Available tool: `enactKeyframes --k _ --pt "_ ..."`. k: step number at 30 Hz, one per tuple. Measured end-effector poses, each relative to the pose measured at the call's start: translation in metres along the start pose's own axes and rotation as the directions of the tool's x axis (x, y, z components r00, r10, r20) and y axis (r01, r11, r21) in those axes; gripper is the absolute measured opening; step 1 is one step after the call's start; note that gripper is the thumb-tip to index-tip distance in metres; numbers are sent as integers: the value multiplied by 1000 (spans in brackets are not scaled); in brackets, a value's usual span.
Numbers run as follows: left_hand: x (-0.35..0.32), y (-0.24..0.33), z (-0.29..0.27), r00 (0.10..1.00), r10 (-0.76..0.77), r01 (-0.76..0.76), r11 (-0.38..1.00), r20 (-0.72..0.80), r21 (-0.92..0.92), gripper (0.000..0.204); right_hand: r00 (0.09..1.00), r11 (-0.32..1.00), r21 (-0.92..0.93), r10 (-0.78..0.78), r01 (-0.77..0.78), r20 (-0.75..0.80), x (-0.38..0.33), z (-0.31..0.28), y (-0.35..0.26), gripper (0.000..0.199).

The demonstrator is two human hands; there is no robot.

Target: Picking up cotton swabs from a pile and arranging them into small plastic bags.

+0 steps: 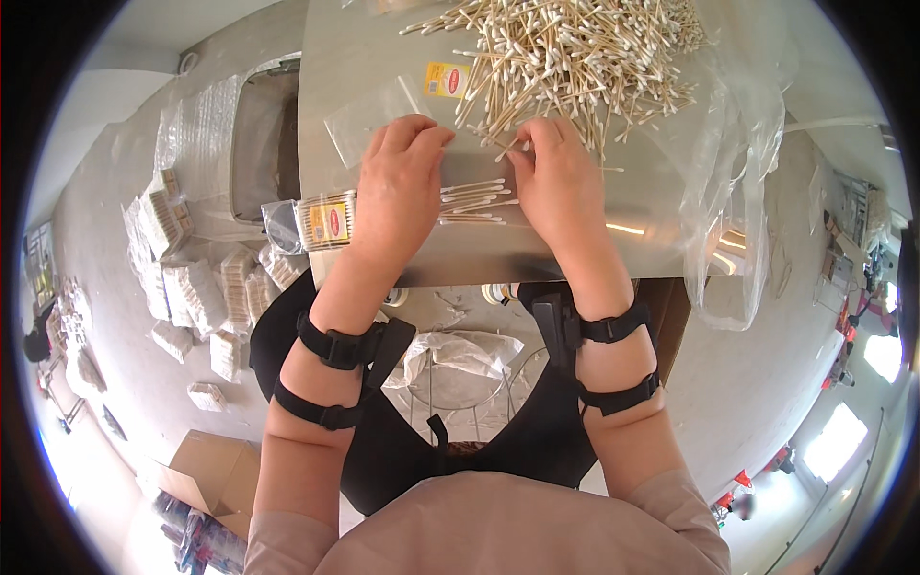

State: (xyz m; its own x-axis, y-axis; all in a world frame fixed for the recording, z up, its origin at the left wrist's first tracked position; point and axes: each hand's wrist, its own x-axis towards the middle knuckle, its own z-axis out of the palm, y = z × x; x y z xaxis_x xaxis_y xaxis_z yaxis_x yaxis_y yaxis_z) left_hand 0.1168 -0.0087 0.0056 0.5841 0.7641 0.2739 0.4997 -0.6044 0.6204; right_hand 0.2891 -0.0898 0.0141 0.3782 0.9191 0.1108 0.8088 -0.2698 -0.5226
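Head view: the right hand [561,177] has its thumb and forefinger narrowed almost together, with a cotton swab [510,152] at their tips; whether it is pinched or merely touched, I cannot tell. That swab slants, its long axis running from lower left to upper right. The left hand [401,182] has its fingertips drawn close together above the metal table [637,201], and whether anything is between them is hidden.

Room between the two hands is a strip of table surface, bounded on the far side by the heaped swabs [575,62]. Just nearer, a row of loose swabs [474,199] lies mostly crosswise, long axes roughly left to right, white heads pointing right and their left ends hidden by the left hand. More table surface shows right of the right forearm, up to a large clear plastic bag [743,182] draped at the right edge.

Beside the left wrist, a filled packet of swabs [326,222] rests across the table's left edge, its clear end overhanging. Beyond the left hand are a flat clear bag [353,120] and a yellow card [446,80], the card against the heap's left side.
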Motion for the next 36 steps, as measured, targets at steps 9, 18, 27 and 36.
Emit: enactKeyframes --k 9,18,27,36 --pt "0 -1 3 999 37 -37 999 -4 -13 21 966 991 37 -136 131 221 -6 -6 4 7" --pt "-4 2 14 996 25 -25 1000 82 -4 11 999 1000 11 -30 29 35 2 -6 11 12" --pt "-7 -4 -8 987 -44 39 999 158 31 11 1000 1000 11 -14 14 3 5 -2 16 11" --pt "-8 -1 -24 956 -7 3 1000 292 14 7 997 998 -52 -24 28 66 6 4 14 10"
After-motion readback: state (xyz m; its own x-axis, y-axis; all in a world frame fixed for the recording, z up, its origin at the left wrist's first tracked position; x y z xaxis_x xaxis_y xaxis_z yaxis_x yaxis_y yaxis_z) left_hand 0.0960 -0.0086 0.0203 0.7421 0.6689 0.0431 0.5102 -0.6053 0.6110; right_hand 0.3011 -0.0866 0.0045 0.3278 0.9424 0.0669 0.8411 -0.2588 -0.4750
